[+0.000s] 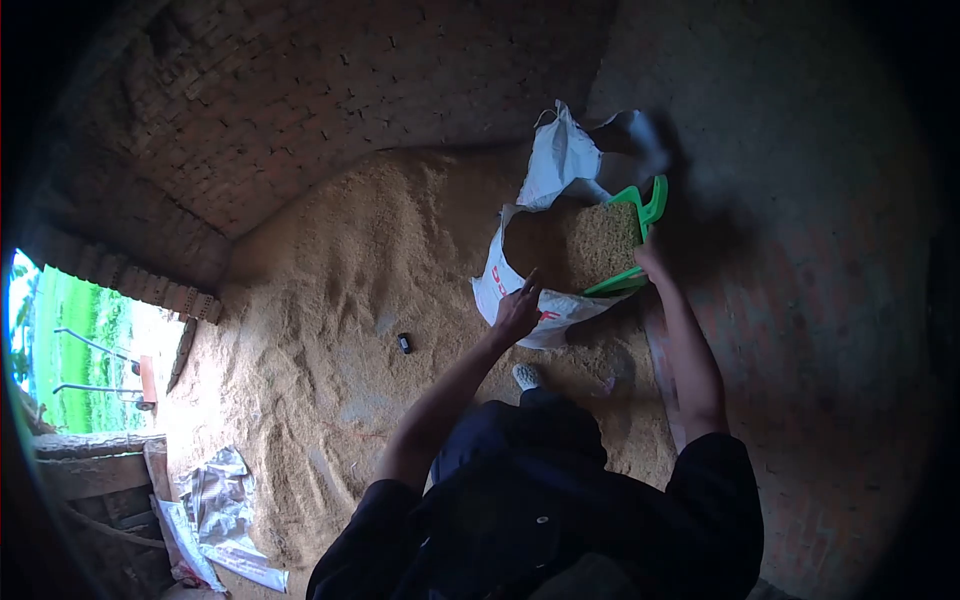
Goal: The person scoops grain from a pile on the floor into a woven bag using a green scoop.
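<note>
My right hand (650, 257) grips the back edge of a green plastic dustpan (655, 203). Golden-brown grain (604, 240) lies in the dustpan, which is at the right side of a white woven sack's mouth. That sack (490, 292), with red lettering on its side, stands wide-mouthed in front of me. My left hand (517, 308) is closed on its near rim, one finger pointing inward. Behind it is a second white sack (560, 160), its lower part hidden.
A large heap of loose grain (340, 270) spreads to the left against brick walls (300, 90). A small black object (404, 343) lies on it. Silvery sheeting (220, 500) is at lower left. Outside the opening stands a hand cart (147, 380). My foot (526, 376) is near the sack.
</note>
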The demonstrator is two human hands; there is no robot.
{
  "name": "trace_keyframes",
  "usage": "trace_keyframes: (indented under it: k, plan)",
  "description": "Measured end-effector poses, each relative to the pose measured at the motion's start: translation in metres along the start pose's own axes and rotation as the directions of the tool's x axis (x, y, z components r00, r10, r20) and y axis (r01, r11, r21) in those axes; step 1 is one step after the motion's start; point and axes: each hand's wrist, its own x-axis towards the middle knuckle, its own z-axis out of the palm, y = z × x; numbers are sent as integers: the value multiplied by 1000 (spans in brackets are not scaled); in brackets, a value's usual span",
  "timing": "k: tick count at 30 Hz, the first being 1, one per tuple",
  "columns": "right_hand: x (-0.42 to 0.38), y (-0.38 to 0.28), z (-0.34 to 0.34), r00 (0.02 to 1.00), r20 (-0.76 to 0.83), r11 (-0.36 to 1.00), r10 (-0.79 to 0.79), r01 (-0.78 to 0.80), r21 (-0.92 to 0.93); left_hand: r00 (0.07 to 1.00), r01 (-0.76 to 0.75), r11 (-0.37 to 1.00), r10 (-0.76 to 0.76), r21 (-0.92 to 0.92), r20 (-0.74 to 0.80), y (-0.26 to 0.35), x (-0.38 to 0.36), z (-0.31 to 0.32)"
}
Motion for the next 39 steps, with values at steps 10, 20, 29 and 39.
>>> trace_keyframes:
  k: [10, 20, 29, 39]
  plan:
    - [25, -39, -28, 719, 79, 559, -691, 600, -572, 969, 227, 974, -227, -9, -102, 18, 25, 70]
    - [-6, -28, -34, 592, 286, 418, -754, 767, -486, 944, 322, 946, -323, 25, 60, 34, 7, 42]
    - [-20, -72, -64, 247, 284, 76, -926, 862, -501, 904, 389, 894, -416, -221, -95, 61, 0, 38]
    - [11, -91, -85, 218, 199, 32, -955, 747, -664, 531, 495, 718, -696, -490, -483, 38, -126, 51]
